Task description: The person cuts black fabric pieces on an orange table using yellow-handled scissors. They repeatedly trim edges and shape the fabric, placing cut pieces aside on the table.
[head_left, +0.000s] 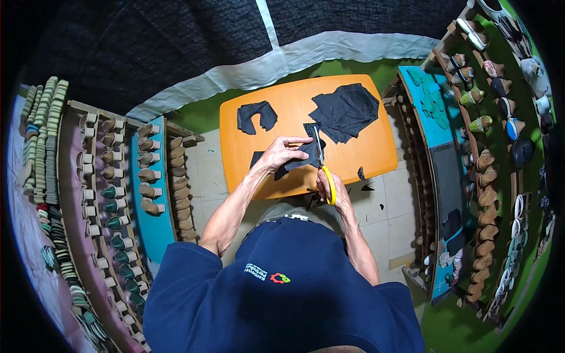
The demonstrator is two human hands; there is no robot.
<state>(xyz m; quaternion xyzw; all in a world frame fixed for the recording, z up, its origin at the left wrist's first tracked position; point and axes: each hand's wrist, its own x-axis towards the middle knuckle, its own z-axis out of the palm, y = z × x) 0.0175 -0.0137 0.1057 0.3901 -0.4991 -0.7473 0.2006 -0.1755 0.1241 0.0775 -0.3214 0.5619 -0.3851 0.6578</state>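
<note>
My left hand (pixel 282 154) pinches a piece of black fabric (pixel 303 157) above the near part of an orange table (pixel 247 159). In my right hand (pixel 339 193) is a pair of scissors (pixel 330 186) with yellow handles. Their metal blades point away from me and lie across the fabric's right side; whether they are parted is hard to see. A loose pile of black pieces (pixel 347 112) covers the table's far right. At the far left rests a black piece with a curved notch (pixel 268 115). Another black piece (pixel 256 157) shows beside my left wrist.
Racks of shoe lasts (pixel 113 173) and stacked striped soles (pixel 50 141) stand on the left. To the right are a blue shelf (pixel 429 138) and racks of shoes (pixel 481 123). Dark scraps (pixel 368 187) lie on the tiled floor. A black curtain (pixel 176 53) hangs behind the table.
</note>
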